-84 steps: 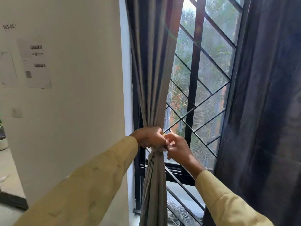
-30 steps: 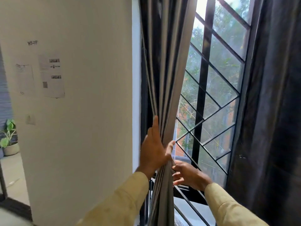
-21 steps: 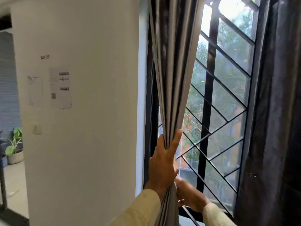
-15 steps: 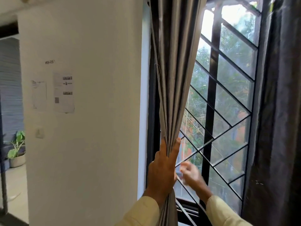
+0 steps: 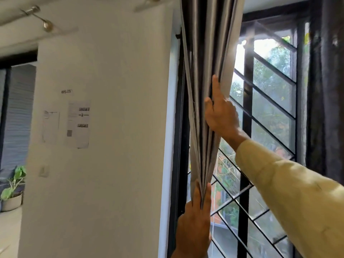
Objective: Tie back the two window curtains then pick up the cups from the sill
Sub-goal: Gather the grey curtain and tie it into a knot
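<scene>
Head view: grey pleated curtain (image 5: 208, 43) bunched; left hand (image 5: 194, 226) pinches it, right hand (image 5: 220, 116) flat.

Two curtains (image 5: 206, 53) (image 5: 331, 90), two hands (image 5: 195, 224) (image 5: 221, 116)

The gathered curtain (image 5: 206, 53) hangs between wall (image 5: 111, 71) at left and window grille (image 5: 247, 127) at right; second curtain (image 5: 329, 90) far right.

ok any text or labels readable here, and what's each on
"WS-05": small label on the wall.
Left sheet below it: print too blurred to read.
Right sheet: dark bars and a code square, unreadable.
Curtain, grille: no text.
</scene>
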